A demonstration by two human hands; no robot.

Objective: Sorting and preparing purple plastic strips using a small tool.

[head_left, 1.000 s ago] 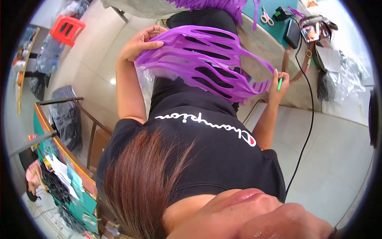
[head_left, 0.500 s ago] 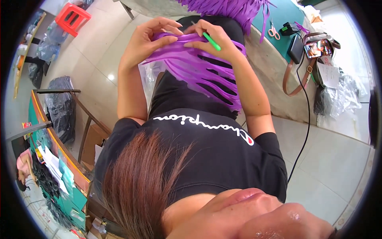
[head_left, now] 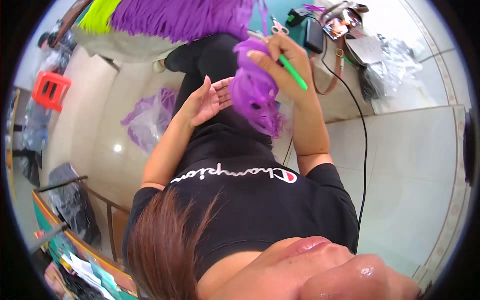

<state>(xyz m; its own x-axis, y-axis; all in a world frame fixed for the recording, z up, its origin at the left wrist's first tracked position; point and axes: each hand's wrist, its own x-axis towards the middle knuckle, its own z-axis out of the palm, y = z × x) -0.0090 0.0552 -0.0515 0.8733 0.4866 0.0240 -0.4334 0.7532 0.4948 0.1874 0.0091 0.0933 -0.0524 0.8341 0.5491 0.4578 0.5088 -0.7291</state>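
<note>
A bunch of purple, soft, flat strips [head_left: 254,95] hangs from my right hand [head_left: 286,62], which is closed on its upper end above my lap. A slim tool with a bright green handle [head_left: 295,74] is also held in that hand, its handle sticking out toward my forearm; its tip is hidden. My left hand [head_left: 207,101] is open, palm up and fingers stretched, just left of the bunch. Whether its fingertips touch the strips I cannot tell. More purple strips [head_left: 180,19] lie spread along the table edge beyond my knees.
Yellow-green strips [head_left: 99,16] hang at the table's far left. Pink-handled scissors [head_left: 279,29], a black power bank-like block [head_left: 314,36], a phone [head_left: 336,29] and a brown strap [head_left: 327,87] lie at right. A black cable [head_left: 364,130] runs down. A plastic bag [head_left: 150,122] and red stool [head_left: 51,91] stand left.
My left hand has let go of the strips and opened lower down. The right hand holds the bunch, now gathered and hanging, with the green tool still in it. The view has shifted.
</note>
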